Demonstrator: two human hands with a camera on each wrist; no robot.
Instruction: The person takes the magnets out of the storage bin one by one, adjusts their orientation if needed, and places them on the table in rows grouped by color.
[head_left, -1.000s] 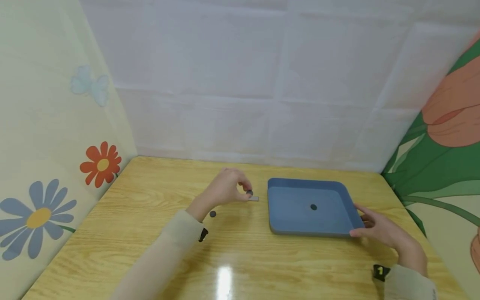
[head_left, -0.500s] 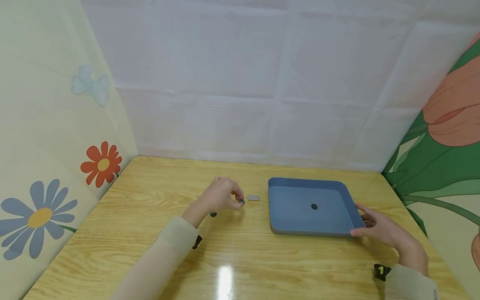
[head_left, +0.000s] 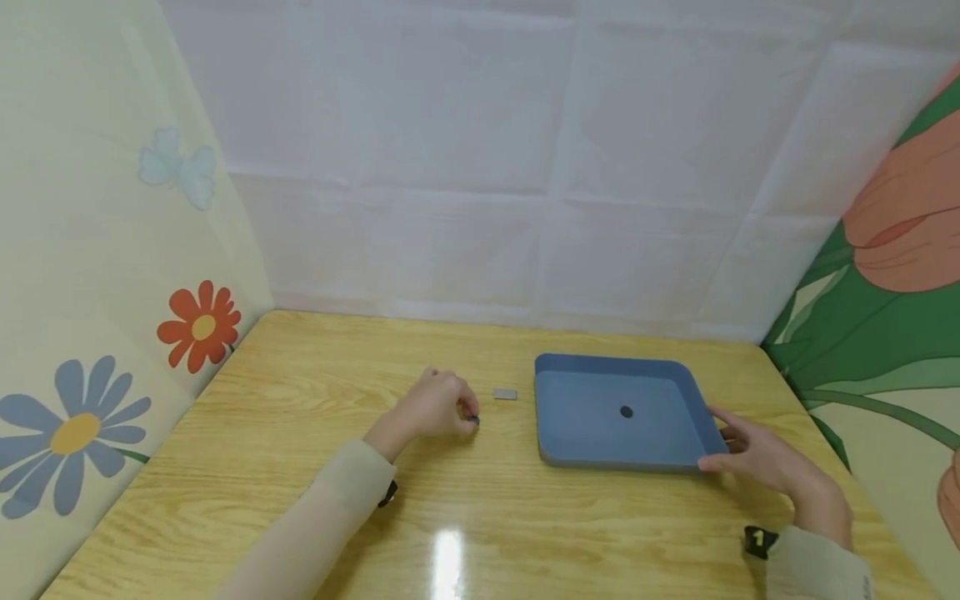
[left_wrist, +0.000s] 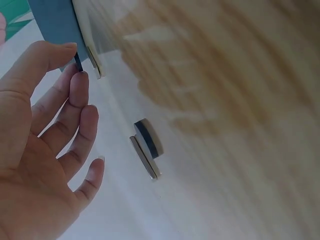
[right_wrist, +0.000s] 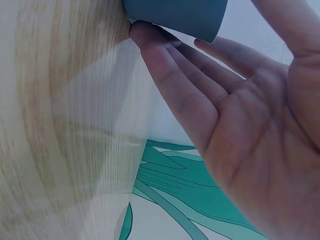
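In the head view, your left hand (head_left: 438, 408) is low over the desk (head_left: 300, 467) and pinches a small dark disc (head_left: 472, 420) between the thumb and a finger. A small grey plate (head_left: 505, 394) lies just beside, near the blue tray (head_left: 558, 450). One dark disc (head_left: 626, 412) lies inside the tray. Your right hand (head_left: 757, 458) touches the tray's near right corner with straight fingers.

In the left wrist view, the pinched disc (left_wrist: 78, 62) is between the fingertips (left_wrist: 79, 80); another dark disc (left_wrist: 148, 138) lies on the desk, touching a thin grey plate (left_wrist: 144, 158).

In the right wrist view, the fingers (right_wrist: 170, 80) rest flat against the tray wall (right_wrist: 175, 15), the grip wide.
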